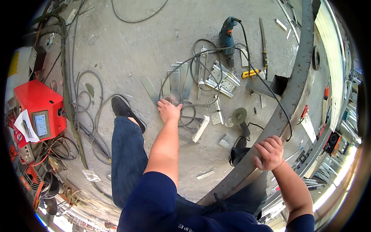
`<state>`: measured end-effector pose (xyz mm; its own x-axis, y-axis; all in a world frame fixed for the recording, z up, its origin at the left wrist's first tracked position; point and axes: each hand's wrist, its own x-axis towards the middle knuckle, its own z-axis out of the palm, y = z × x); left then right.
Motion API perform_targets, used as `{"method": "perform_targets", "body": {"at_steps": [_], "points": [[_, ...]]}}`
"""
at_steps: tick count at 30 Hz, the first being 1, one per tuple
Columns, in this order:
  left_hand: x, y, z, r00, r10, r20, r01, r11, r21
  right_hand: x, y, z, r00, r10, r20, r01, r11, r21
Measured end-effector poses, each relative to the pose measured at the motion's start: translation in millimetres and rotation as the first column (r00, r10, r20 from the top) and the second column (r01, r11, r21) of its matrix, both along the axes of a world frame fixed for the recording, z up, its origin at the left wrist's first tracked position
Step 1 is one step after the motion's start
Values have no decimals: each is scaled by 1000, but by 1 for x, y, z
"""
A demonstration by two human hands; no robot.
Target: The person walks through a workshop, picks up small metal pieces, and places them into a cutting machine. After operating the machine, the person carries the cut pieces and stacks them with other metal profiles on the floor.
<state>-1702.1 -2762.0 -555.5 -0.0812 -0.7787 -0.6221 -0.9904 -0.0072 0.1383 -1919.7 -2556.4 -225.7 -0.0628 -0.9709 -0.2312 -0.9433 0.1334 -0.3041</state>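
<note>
My left hand (169, 111) reaches down to the floor at the near ends of several flat metal strips (176, 82), fanned out side by side. Its fingers curl downward and the thumb is bent in; what lies between them is hidden. A black cable loops over the strips and past that hand. Over at the right, my right hand (269, 152) is closed over the edge of a long grey steel beam (250, 162), its fingers curled. Near the left hand lies a white power strip (201, 128). Silver slotted metal brackets (223, 80) are to the right of the strips.
A green corded drill (227, 40), a yellow utility knife (250, 73), a file (263, 46) and an angle grinder (240, 120) lie on the floor. A red machine with a screen (38, 112) stands left among tangled cables. A short square tube (266, 85) sits against the beam.
</note>
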Motion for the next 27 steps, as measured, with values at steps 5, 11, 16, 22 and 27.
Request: {"method": "perform_targets", "body": {"at_steps": [5, 11, 16, 22, 27], "points": [[7, -15, 3, 999, -18, -36, 21, 996, 84, 2, -1, -3, 1000, 11, -5, -11, 1000, -9], [3, -12, 8, 1000, 25, 1, -25, 997, 72, 3, 0, -5, 1000, 19, -6, -19, 1000, -13], [17, 13, -7, 992, 21, -123, -21, 1000, -3, 4, -2, -3, 1000, 21, 1, -21, 1000, -4], [67, 20, -30, 997, 63, -50, -66, 996, -62, 2, -2, -3, 1000, 22, 11, -22, 1000, -10], [47, 6, 25, 987, -155, 33, 146, 815, -560, 1, 7, 0, 1000, -15, 6, 15, 1000, 1]]}}
